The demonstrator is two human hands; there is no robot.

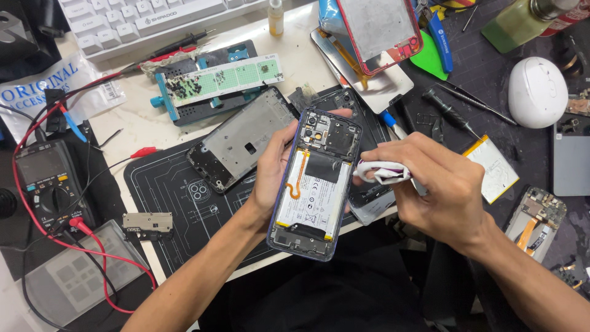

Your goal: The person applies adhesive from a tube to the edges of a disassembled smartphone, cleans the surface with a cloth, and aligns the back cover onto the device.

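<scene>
Opened blue-framed smartphone with white battery, held above the black repair mat in left hand, grip clamped on its edges. Right hand, grip closed on crumpled white cloth touching phone's right edge. White printed packet flat at tabletop's far left.

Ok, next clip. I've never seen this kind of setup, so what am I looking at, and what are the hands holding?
One picture, taken by a camera on the person's head, looking down at a repair bench. No machine: two bare hands. The left hand holds an opened phone, its back cover off and battery showing. The right hand pinches a crumpled white wipe at the phone's edge. Around them lie a black work mat, a bare phone frame, a meter with red leads, a white keyboard and a screwdriver.
</scene>
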